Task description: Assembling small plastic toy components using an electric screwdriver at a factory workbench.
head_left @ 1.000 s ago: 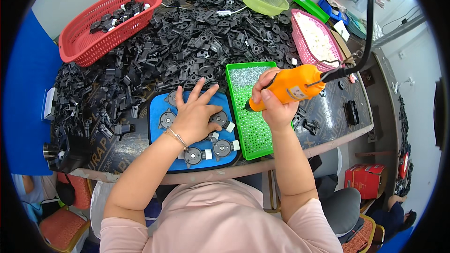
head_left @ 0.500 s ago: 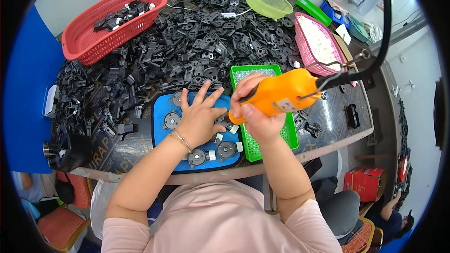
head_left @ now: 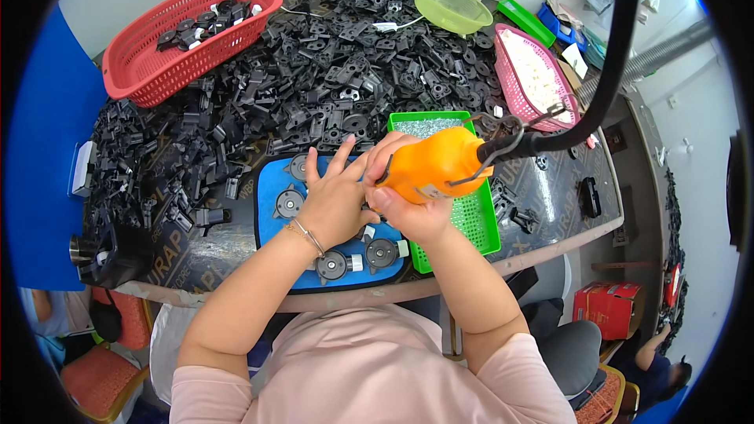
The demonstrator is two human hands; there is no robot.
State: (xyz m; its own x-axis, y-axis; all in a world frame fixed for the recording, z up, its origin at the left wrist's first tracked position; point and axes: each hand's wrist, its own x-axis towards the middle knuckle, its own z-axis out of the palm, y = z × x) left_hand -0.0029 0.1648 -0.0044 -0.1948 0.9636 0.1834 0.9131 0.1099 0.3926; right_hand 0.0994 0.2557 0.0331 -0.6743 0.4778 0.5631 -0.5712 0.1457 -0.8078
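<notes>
My right hand (head_left: 418, 212) is wrapped round an orange electric screwdriver (head_left: 440, 163), whose black cable rises to the upper right. The tool's tip is hidden behind the hands, close to my left thumb. Spread over a blue mat (head_left: 269, 228), my left hand (head_left: 334, 202) has its fingers stretched out; whatever lies under it is mostly covered. Round black plastic parts lie about it on the mat: one with a white knob (head_left: 331, 265) near the wrist, another with a white knob (head_left: 382, 252) to its right, and one without a visible knob (head_left: 289, 203) at the left.
Right of the mat stands a green tray (head_left: 492, 235) with small silvery screws (head_left: 424, 125) at its far end. Black plastic pieces (head_left: 338, 55) heap across the table behind. Around them stand a red basket (head_left: 149, 82), a pink basket (head_left: 510, 86) of white pieces and a yellow-green basket (head_left: 452, 4).
My right hand and the screwdriver have moved left, up against my left hand. The screwdriver's cable end has swung left and nearer. My left hand stays in nearly the same place.
</notes>
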